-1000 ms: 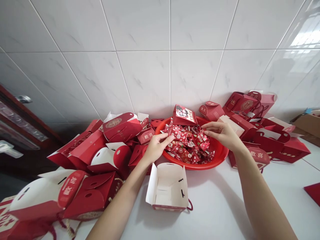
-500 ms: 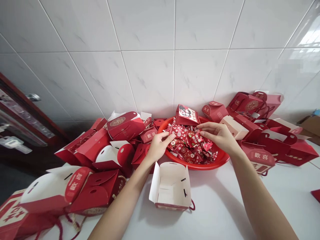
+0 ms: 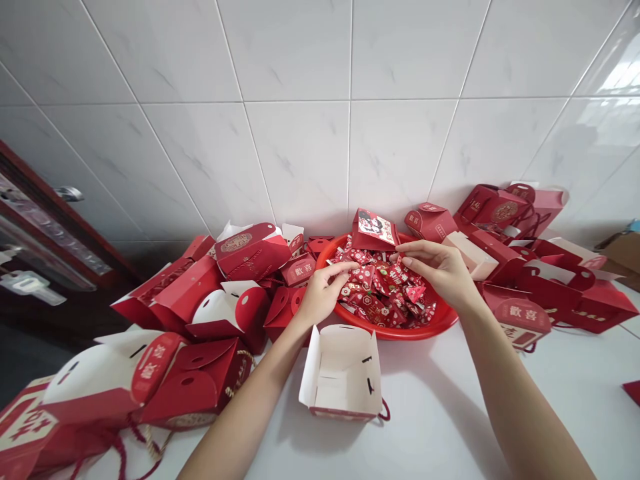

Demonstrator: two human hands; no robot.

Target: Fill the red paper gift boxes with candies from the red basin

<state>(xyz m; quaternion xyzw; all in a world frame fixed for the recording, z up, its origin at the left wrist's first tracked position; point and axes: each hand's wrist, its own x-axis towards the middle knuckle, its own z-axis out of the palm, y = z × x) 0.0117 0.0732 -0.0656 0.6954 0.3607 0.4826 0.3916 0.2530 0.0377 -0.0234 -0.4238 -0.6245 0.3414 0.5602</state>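
Note:
A red plastic basin (image 3: 443, 328) full of red patterned candy packets (image 3: 370, 303) stands against the tiled wall. My left hand (image 3: 327, 287) reaches over its left side, thumb and fingers closed at the packets; what they pinch, if anything, is hidden. At the basin's right side my right hand (image 3: 435, 270) has its thumb and fingertips closed on a small red packet (image 3: 403, 257). An open box (image 3: 345, 373), white inside and with nothing in it, stands in front of the basin between my forearms. A red box with a printed picture (image 3: 375, 228) rests on the basin's back rim.
Several red gift boxes (image 3: 200, 377) crowd the left side, some with open flaps and cords. More red boxes (image 3: 505, 253) are piled at the right. A key (image 3: 33, 285) hangs by a dark red frame at the far left. A cardboard box (image 3: 623, 250) sits at the right edge.
My left hand has shifted slightly right over the packets, and its fingers have stretched further across them. My right hand has barely moved.

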